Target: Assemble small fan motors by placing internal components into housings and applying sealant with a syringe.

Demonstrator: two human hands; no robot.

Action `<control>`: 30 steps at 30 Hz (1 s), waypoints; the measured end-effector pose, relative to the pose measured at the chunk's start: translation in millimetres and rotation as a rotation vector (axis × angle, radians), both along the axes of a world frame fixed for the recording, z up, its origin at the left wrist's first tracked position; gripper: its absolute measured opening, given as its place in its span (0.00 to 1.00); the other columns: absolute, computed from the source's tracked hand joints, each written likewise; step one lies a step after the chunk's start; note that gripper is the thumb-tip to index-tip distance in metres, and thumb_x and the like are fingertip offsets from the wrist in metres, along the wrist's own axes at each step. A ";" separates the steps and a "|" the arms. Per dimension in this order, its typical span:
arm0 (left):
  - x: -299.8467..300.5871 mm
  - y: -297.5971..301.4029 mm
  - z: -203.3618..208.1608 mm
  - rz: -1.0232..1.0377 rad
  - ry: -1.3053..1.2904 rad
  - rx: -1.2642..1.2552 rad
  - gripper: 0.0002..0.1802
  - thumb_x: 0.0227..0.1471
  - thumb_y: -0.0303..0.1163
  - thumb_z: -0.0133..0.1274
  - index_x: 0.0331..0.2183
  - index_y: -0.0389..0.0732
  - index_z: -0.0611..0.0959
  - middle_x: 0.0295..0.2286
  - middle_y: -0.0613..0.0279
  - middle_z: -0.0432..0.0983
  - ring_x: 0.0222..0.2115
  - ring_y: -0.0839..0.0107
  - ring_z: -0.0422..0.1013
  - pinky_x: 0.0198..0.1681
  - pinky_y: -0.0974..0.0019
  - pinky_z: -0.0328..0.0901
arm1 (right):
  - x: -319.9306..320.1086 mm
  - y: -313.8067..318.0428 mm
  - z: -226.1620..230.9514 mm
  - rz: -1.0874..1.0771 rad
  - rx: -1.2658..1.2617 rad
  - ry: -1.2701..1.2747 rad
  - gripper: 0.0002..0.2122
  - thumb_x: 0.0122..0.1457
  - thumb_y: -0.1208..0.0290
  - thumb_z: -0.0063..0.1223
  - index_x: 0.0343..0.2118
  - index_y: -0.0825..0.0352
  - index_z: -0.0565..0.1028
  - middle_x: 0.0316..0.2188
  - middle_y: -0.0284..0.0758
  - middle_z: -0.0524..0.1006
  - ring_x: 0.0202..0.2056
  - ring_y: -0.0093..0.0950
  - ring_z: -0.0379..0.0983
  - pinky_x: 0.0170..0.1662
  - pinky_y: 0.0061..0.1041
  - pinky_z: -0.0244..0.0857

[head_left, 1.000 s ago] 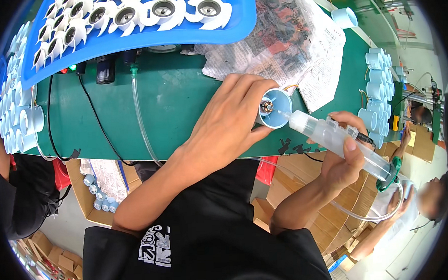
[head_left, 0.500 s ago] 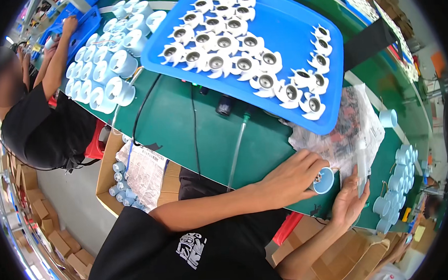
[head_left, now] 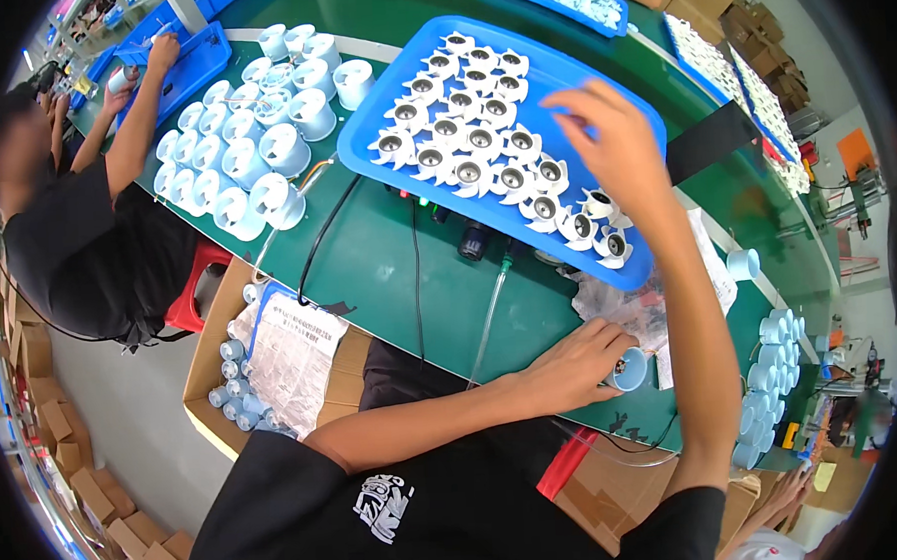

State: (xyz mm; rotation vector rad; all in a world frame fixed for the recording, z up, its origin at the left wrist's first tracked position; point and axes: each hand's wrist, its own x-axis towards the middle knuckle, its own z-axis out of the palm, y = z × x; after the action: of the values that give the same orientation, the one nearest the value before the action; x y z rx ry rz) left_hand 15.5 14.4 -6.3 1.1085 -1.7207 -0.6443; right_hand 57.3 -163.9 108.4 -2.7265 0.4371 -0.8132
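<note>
My left hand [head_left: 577, 362] is closed round a light-blue plastic cup-shaped housing [head_left: 630, 370] at the table's front edge, its open mouth facing up. Something metallic shows inside that housing. My right hand [head_left: 610, 138] is raised over the right part of a blue tray [head_left: 559, 65], fingers apart and with nothing visible in them. Several white fan impellers [head_left: 480, 139] with dark round hubs stand in rows in the tray. My right forearm hides the tray's right edge and whatever lies beneath it.
Light-blue housings [head_left: 285, 149] crowd the table's left; more [head_left: 763, 378] stand at the right. A clear plastic bag [head_left: 620, 308] lies below the tray. An open carton [head_left: 208, 396] holds further housings. A co-worker in a black shirt [head_left: 76, 236] sits at the left.
My right hand has left the plastic bag by the table's edge and moved up over the tray. My left hand keeps hold of the housing. The whole view has shifted somewhat.
</note>
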 end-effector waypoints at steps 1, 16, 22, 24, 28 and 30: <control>-0.6 0.6 0.2 0.001 0.000 -0.007 0.30 0.39 0.31 0.64 0.46 0.35 0.71 0.42 0.53 0.67 0.46 0.55 0.63 0.52 0.57 0.61 | 16.8 -14.5 -9.7 0.055 -0.188 0.080 0.08 0.53 0.77 0.54 0.37 0.63 0.76 0.33 0.36 0.72 0.36 0.35 0.73 0.37 0.31 0.68; -1.1 -2.6 -9.0 0.022 -0.010 -0.014 0.28 0.38 0.32 0.63 0.43 0.36 0.74 0.41 0.49 0.70 0.45 0.50 0.64 0.51 0.54 0.59 | -23.4 -26.9 -17.1 -0.117 -0.096 -0.219 0.09 0.55 0.65 0.56 0.29 0.67 0.76 0.21 0.38 0.76 0.21 0.32 0.72 0.26 0.30 0.64; 1.7 -6.5 3.0 0.002 -0.017 0.100 0.27 0.40 0.30 0.63 0.45 0.38 0.73 0.42 0.53 0.70 0.45 0.52 0.65 0.50 0.55 0.61 | -186.4 105.4 -24.8 -0.524 0.868 -0.814 0.07 0.58 0.73 0.54 0.31 0.71 0.72 0.20 0.32 0.72 0.15 0.19 0.65 0.16 0.18 0.58; -3.7 -6.5 4.7 -0.006 -0.048 0.126 0.29 0.39 0.29 0.64 0.45 0.38 0.72 0.43 0.53 0.70 0.46 0.53 0.64 0.49 0.56 0.61 | -223.2 142.5 -47.3 -0.593 1.113 -0.828 0.06 0.58 0.73 0.54 0.32 0.70 0.72 0.18 0.32 0.72 0.14 0.20 0.66 0.14 0.18 0.58; -4.1 -5.0 4.8 -0.022 -0.048 0.136 0.32 0.36 0.27 0.65 0.46 0.39 0.72 0.43 0.54 0.70 0.46 0.53 0.64 0.49 0.56 0.61 | -218.4 174.0 -80.0 -0.759 1.408 -0.941 0.06 0.59 0.73 0.55 0.32 0.71 0.72 0.15 0.31 0.72 0.13 0.19 0.65 0.14 0.18 0.57; -4.4 -3.6 5.5 -0.038 -0.063 0.148 0.32 0.36 0.26 0.65 0.46 0.39 0.72 0.44 0.54 0.70 0.46 0.52 0.64 0.49 0.56 0.61 | -214.0 176.7 -78.8 -0.710 1.423 -0.926 0.07 0.58 0.72 0.56 0.32 0.72 0.72 0.17 0.31 0.72 0.14 0.18 0.65 0.15 0.17 0.57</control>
State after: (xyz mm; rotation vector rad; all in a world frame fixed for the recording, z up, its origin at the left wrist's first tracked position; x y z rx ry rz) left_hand 11.1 10.8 -0.8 1.2126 -1.7741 -0.7781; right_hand -156.7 12.8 29.6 -0.7544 1.1427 -1.1286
